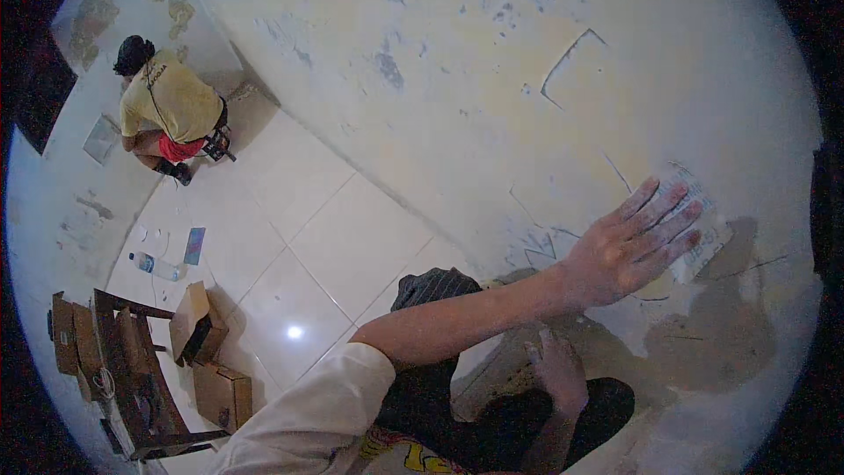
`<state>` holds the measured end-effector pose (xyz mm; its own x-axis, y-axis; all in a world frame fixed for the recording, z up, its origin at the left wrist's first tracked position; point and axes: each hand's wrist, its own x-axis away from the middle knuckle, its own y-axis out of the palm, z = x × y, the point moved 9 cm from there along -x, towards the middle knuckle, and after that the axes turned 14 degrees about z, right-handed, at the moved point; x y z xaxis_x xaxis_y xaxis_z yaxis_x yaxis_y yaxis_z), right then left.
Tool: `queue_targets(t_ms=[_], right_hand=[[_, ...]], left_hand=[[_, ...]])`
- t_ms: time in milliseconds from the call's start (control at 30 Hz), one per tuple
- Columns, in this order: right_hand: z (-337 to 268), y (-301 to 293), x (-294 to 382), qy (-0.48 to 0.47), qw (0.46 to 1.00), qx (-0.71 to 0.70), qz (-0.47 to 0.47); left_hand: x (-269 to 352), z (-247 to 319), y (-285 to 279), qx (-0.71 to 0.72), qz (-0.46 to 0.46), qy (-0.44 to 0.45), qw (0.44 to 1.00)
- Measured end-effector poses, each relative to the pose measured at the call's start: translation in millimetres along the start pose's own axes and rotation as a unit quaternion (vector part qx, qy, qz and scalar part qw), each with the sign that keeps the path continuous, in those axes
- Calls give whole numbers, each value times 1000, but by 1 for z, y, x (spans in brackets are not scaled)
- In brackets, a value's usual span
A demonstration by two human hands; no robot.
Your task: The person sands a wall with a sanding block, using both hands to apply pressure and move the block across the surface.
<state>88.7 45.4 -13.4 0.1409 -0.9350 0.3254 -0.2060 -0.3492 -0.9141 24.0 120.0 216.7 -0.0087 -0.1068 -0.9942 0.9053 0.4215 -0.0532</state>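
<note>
My left hand [610, 254] lies flat against a pale, patchy wall [448, 145], its arm stretched across my body. Under its fingers is a sheet of what looks like sandpaper [707, 252], white with printing on its back, pressed to the wall. White dust coats the fingers. Lower down, my right hand [560, 373] is near my dark-clothed knee [610, 402]. Its fingers are partly spread, and nothing shows in it. Scratched lines, grey scuffs and a cut-looking outline [560, 69] mark the wall around the sheet.
A person [173, 102] in a yellow shirt crouches at the far corner. On the tiled floor [323, 237] are a plastic bottle [153, 266], a flat bluish object [194, 246] and cardboard boxes [224, 396]. A dark wooden chair [142, 376] stands at the lower left.
</note>
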Motion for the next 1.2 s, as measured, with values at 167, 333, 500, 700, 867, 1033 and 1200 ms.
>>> queue_targets(t_ms=[167,333,500,700,867,1033,1200], right_hand=[[-6,-9,4,5,999,-36,1],[-25,-32,14,35,999,-4,24],[2,-1,-1,-16,999,-14,27],[-5,-10,4,44,998,-44,-28],[3,-2,5,35,998,-53,-19],[-15,-24,13,91,996,-8,23],[6,5,-2,24,998,-62,-10]], left_hand=[[0,1,1,5,-9,18,1000],[2,0,1,3,-5,19,1000],[-1,1,1,2,-5,-3,1000],[0,0,-2,4,-4,-5,1000],[0,0,1,14,-3,0,1000],[2,-2,-1,7,-12,-2,1000],[1,-4,1,20,8,-16,1000]])
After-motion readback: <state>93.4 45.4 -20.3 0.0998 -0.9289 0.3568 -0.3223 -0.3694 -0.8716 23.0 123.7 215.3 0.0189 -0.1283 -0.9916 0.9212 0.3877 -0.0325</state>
